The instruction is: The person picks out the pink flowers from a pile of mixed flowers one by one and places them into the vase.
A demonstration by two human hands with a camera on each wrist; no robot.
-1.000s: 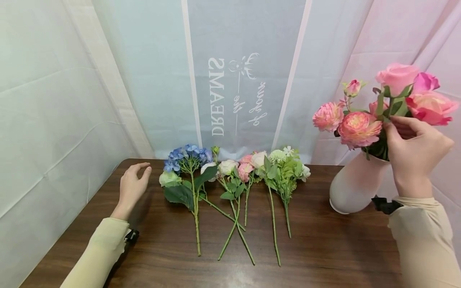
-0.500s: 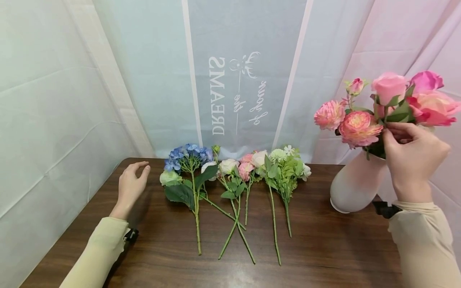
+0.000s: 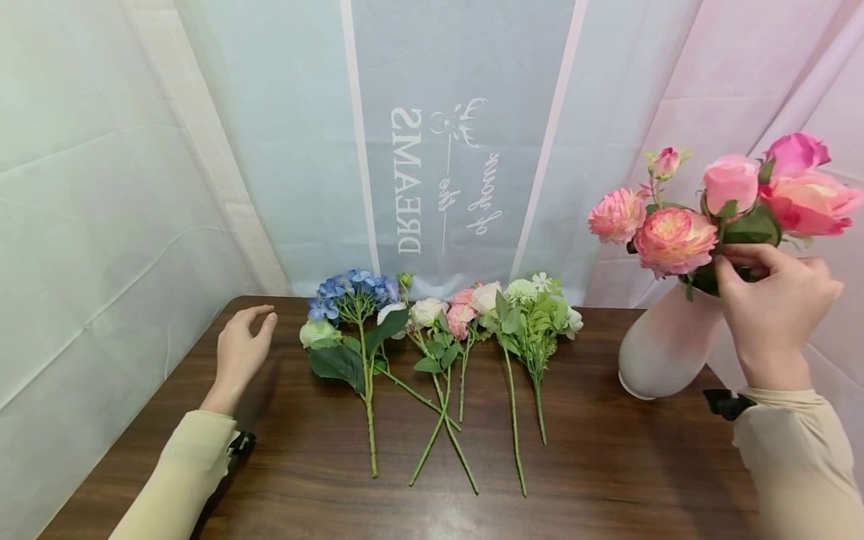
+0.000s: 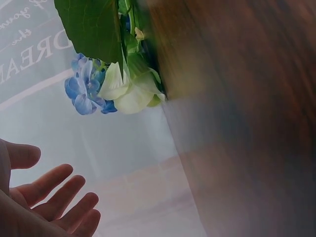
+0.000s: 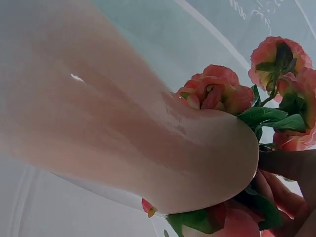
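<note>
My right hand (image 3: 776, 311) pinches the stem of a light pink rose (image 3: 731, 184) just above the mouth of a pink-and-white vase (image 3: 668, 349). The stem's lower part is hidden by the fingers and the vase. Around it, the vase holds peach-pink peonies (image 3: 675, 241), a coral rose (image 3: 810, 202) and a magenta rose (image 3: 799, 154). In the right wrist view, the fingers are by the rim of the vase (image 5: 207, 153). Off to the left, my left hand (image 3: 241, 352) has relaxed fingers and holds nothing, beside a blue hydrangea (image 3: 347, 296).
A row of artificial flowers lies on the brown table (image 3: 587, 465): a pale green-white bloom (image 3: 319, 333), white roses (image 3: 428, 312), a pink flower (image 3: 461, 319) and a green sprig (image 3: 536, 337). A printed cloth backdrop (image 3: 459, 45) hangs behind the table.
My right hand has moved down with the light pink rose, whose bloom now sits lower among the other flowers. The left hand has shifted slightly left.
</note>
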